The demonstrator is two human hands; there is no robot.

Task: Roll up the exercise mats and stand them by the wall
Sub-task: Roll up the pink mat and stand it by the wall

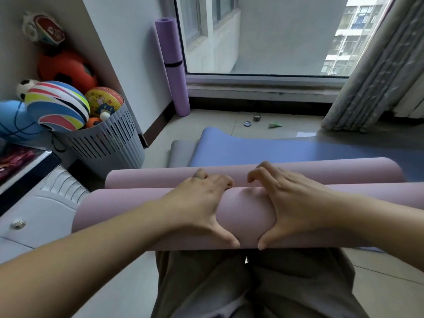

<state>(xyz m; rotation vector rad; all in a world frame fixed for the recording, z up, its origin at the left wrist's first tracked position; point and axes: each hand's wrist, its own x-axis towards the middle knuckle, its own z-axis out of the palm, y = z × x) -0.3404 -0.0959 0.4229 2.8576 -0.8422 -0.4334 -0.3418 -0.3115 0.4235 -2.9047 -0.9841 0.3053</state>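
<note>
Tiled floor (298, 125) | pink mat (137, 210) half-rolled, smooth | left hand (202, 203), right hand (296, 203) curl round roll

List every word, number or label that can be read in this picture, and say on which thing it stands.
No text is readable.
On the yellow cartoon ball in the basket: printed marks, too blurred.
On the hanging pouch: a red emblem, too blurred.
On the printed cover at the left edge: too blurred.
On the pink mat: no print shows.
</note>
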